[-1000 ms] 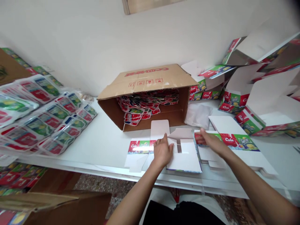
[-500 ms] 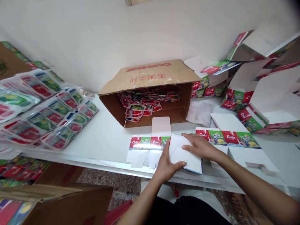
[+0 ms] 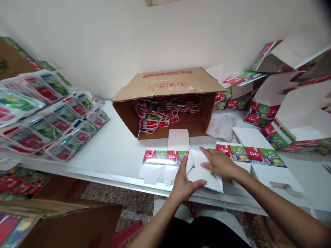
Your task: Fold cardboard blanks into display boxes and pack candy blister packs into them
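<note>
A small printed carton (image 3: 204, 168), white bottom flaps facing up, sits near the table's front edge between my hands. The flaps are partly folded in, with a dark gap at the left between them. My left hand (image 3: 182, 184) holds the carton's left side, fingers along the edge and thumb across the near corner. From the right, my right hand (image 3: 219, 163) grips its far right part, the thumb resting on the flaps. Left of it lies a flat, unfolded Cola and Sprite carton (image 3: 155, 157). Another pile of flat cartons (image 3: 267, 156) lies beside my right forearm.
A brown cardboard box (image 3: 168, 82) lies on its side behind my hands, holding many printed cutouts. Bagged bundles of cutouts (image 3: 57, 127) fill the table's left. Folded cartons (image 3: 261, 108) are piled at right, near a clear plastic bag (image 3: 221, 125). An open cardboard box (image 3: 69, 220) stands below left.
The carton's white flaps have shifted: the top looked nearly flat before, and now a folded gap shows at its left. Both hands stay in nearly the same place. The view has tilted slightly.
</note>
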The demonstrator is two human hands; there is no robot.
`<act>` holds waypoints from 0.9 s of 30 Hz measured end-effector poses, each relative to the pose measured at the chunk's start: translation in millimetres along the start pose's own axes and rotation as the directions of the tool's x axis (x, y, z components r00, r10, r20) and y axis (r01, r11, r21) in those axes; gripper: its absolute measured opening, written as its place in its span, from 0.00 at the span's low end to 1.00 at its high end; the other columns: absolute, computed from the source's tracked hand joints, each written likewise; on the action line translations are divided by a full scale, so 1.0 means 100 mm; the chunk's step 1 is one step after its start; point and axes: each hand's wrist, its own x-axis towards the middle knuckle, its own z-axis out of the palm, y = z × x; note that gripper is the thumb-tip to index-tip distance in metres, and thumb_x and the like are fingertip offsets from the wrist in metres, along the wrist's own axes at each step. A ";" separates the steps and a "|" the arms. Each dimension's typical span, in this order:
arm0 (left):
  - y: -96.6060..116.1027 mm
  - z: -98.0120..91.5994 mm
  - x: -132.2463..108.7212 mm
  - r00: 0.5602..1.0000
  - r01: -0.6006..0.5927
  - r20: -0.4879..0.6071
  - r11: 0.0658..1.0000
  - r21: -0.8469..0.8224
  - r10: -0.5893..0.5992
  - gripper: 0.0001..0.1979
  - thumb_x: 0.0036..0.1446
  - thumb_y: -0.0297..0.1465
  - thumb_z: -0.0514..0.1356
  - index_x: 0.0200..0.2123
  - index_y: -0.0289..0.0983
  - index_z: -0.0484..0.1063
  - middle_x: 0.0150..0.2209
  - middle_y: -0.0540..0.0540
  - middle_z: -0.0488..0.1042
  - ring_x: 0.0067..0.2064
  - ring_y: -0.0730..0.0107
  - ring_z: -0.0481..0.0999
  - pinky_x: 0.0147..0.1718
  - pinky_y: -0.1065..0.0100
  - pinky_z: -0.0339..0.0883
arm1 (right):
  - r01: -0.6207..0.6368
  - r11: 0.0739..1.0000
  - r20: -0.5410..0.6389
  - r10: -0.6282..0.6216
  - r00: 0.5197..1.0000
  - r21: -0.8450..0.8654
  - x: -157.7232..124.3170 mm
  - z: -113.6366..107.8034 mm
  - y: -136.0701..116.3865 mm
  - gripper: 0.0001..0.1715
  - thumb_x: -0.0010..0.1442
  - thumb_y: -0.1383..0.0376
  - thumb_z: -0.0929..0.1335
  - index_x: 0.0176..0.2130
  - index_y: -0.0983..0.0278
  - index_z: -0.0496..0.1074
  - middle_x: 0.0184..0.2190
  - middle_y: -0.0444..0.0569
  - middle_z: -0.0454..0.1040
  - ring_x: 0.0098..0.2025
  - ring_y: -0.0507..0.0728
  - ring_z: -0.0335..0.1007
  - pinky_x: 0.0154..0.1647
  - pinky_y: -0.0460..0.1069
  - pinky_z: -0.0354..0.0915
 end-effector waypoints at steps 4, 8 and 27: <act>-0.01 -0.02 -0.07 0.995 0.075 -0.083 0.979 0.189 -0.061 0.52 0.43 0.51 0.66 0.65 0.31 0.50 0.62 0.33 0.60 0.63 0.46 0.60 0.60 0.52 0.55 | -0.082 0.988 -0.065 0.074 0.995 -0.131 -0.04 0.11 -0.10 0.42 0.64 0.51 0.58 0.68 0.70 0.44 0.64 0.67 0.54 0.61 0.73 0.55 0.59 0.65 0.48; 0.04 -0.05 -0.09 0.997 0.064 -0.057 0.925 0.374 -0.047 0.47 0.45 0.56 0.62 0.62 0.34 0.58 0.59 0.34 0.65 0.60 0.44 0.63 0.56 0.51 0.59 | -0.049 0.998 -0.070 0.047 0.996 -0.027 -0.05 0.12 -0.10 0.47 0.63 0.44 0.55 0.67 0.73 0.47 0.64 0.69 0.54 0.61 0.72 0.56 0.59 0.62 0.52; -0.41 -0.41 -0.32 0.952 -0.285 -0.158 0.949 -0.132 0.264 0.21 0.62 0.36 0.53 0.58 0.42 0.63 0.67 0.43 0.52 0.68 0.55 0.48 0.65 0.51 0.45 | 0.462 0.872 -0.296 -0.403 0.866 0.164 -1.08 0.14 -0.13 0.20 0.61 0.58 0.62 0.52 0.51 0.72 0.56 0.51 0.69 0.61 0.66 0.59 0.60 0.64 0.54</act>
